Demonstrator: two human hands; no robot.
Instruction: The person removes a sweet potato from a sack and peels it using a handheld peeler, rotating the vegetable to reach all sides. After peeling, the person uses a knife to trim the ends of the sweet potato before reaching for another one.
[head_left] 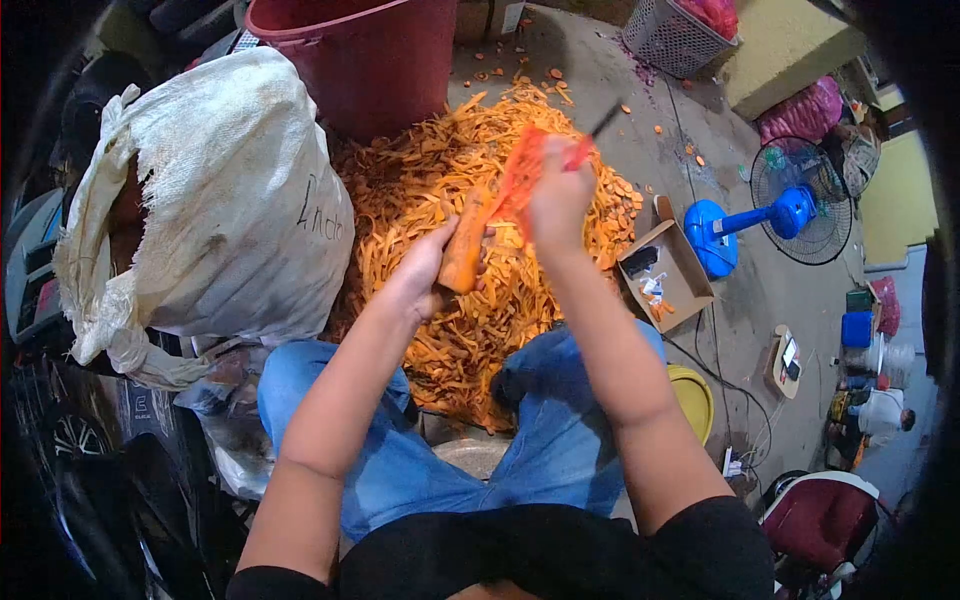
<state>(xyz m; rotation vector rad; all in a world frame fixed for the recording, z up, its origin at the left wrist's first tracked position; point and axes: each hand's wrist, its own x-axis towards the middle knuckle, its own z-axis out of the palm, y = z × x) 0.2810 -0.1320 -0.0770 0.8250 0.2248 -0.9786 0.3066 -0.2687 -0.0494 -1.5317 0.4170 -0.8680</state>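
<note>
My left hand (425, 272) is closed around the lower part of a thick orange carrot (467, 245), which is tilted with its upper end away from me. To its right, my right hand (560, 205) grips a red peeler (577, 153), smeared by motion. A dark, thin end of it sticks out beyond the fist, and a red-orange blur stretches from the fist toward the carrot's top. Below both hands spreads a big heap of carrot peelings (420, 215), reaching down between my knees.
A white woven sack (240, 200) stands at left, a dark red tub (360, 70) behind the heap. To the right are a cardboard box (690, 275) with small items, a blue fan (790, 210), cables and a yellow lid (692, 400). A basket (675, 40) stands at the back; a person (880, 415) is far right.
</note>
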